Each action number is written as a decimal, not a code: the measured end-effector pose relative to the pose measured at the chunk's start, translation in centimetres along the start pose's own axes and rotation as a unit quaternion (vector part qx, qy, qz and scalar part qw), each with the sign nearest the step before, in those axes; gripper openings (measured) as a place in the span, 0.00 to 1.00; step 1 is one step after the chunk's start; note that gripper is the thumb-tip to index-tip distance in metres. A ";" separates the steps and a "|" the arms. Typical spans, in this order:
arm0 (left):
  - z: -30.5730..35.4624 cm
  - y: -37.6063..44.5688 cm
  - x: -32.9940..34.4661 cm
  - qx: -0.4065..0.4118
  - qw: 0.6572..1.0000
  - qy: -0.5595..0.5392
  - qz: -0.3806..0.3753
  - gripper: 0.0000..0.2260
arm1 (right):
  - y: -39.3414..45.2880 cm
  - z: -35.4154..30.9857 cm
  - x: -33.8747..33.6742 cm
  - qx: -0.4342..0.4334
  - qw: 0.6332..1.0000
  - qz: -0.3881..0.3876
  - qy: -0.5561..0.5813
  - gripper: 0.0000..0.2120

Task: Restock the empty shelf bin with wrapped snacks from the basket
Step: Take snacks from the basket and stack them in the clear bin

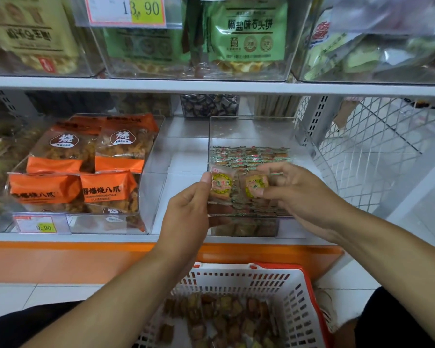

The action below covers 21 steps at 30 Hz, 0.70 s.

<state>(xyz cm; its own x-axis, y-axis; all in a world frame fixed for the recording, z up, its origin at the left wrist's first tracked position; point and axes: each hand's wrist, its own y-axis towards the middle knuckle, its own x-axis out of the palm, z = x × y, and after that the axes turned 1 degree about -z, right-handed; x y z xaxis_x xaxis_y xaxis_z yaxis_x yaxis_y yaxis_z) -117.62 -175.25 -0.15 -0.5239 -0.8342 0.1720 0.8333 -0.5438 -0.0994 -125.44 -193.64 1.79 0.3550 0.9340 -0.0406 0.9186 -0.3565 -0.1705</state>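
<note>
Snacks point(236, 315) in small brown wrappers lie loose in the white basket point(296, 292) with a red rim, at bottom centre of the frame; a fair layer is left on its floor. Clear bin point(251, 126) stands on the lower shelf, centre right, and is no longer empty: rows of wrapped pieces cover its back part and more show through the front wall.

Left hand point(186, 212): thumb and fingers pinch one wrapped snack point(221, 185) with a yellow-green round label, held at the bin's front edge. Right hand point(296, 189): fingers curled round a second wrapped snack point(256, 184), just beside the first, over the front of the bin. Neither piece is set down yet.

Judgement: task well under way, roughly midway. The bin holds a good stock but has room above; the basket is not near empty. Left to do: place these two, then repeat trips from the basket.

Surface: white shelf board point(186, 156) with an orange front strip below it. Left of the clear bin, another bin with orange packets point(86, 172) and a price tag point(35, 224) reading 9.90. Upper shelf carries clear bins with green and beige bags and a tag point(126, 8) reading 13.90. White wire mesh panel point(362, 146) at right. Floor is pale tile.
</note>
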 end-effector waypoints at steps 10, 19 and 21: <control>-0.3 0.3 0.2 -0.005 0.990 0.129 -0.059 0.20 | 0.0 -0.3 0.3 -0.002 0.994 -0.097 -0.048 0.23; 1.2 3.5 0.5 0.193 0.909 0.368 0.032 0.23 | 9.8 -2.2 -0.5 -0.035 0.975 0.096 -0.198 0.19; 0.7 4.4 0.2 0.152 0.896 0.417 -0.006 0.28 | 13.3 -1.5 -0.1 -0.028 0.962 0.129 -0.238 0.19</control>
<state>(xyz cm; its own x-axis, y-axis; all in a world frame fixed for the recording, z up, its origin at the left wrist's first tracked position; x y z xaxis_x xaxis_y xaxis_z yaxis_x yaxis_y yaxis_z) -113.98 -177.76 0.16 -0.3776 -0.6754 -0.6334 0.7692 -0.6097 0.1916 -112.96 -198.51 0.99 0.4644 0.7150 -0.5226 0.8235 -0.5658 -0.0423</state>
